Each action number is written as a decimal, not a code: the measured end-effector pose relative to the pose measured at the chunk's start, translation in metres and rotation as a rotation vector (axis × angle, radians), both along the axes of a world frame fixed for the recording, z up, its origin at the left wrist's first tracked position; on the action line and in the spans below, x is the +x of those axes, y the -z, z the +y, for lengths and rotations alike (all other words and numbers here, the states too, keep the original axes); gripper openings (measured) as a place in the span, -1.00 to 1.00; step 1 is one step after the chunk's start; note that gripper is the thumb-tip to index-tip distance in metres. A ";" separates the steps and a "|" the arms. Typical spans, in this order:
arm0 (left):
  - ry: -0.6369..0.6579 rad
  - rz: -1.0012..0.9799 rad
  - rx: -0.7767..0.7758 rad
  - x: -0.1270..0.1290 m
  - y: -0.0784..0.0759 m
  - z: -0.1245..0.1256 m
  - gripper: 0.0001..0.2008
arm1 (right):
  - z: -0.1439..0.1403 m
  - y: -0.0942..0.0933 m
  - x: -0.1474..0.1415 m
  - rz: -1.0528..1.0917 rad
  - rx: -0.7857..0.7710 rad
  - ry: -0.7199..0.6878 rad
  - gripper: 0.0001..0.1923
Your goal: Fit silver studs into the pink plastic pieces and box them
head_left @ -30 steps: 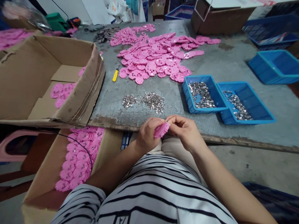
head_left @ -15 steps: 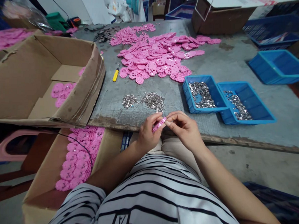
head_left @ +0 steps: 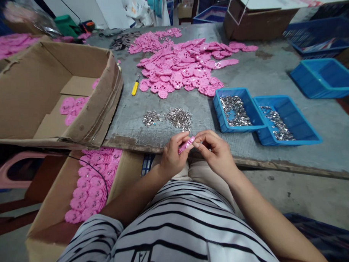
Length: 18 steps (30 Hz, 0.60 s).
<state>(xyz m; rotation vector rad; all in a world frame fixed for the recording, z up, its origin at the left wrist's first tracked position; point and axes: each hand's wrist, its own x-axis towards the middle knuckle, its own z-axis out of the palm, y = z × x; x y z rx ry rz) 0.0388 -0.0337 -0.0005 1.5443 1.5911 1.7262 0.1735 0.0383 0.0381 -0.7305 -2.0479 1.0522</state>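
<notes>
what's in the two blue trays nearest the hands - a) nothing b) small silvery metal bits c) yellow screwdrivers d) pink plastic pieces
b: the two blue trays side by side on the table each hold a heap of small silvery metal bits; the pink plastic pieces lie loose on the table behind them.

A small factory workshop: heaped pink plastic parts (head_left: 182, 66), blue bins (head_left: 238, 110) (metal bits inside), cardboard cartons (head_left: 50, 92).

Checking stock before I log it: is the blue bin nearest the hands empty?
No, the blue bin holds a heap of small silvery metal parts.
</notes>
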 end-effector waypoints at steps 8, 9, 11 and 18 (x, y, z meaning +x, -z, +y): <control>-0.003 -0.039 0.014 0.000 -0.001 0.001 -0.70 | -0.002 -0.002 0.000 -0.035 0.054 -0.026 -0.89; 0.005 -0.038 0.012 0.000 -0.001 0.001 -0.70 | -0.002 -0.001 0.000 -0.032 0.051 -0.026 -0.89; 0.011 -0.036 0.024 0.000 0.000 0.001 -0.70 | -0.001 -0.001 0.000 -0.021 0.028 -0.026 -0.90; 0.034 -0.049 0.024 -0.001 -0.001 0.001 -0.67 | 0.014 -0.004 0.002 -0.014 -0.215 -0.159 -0.83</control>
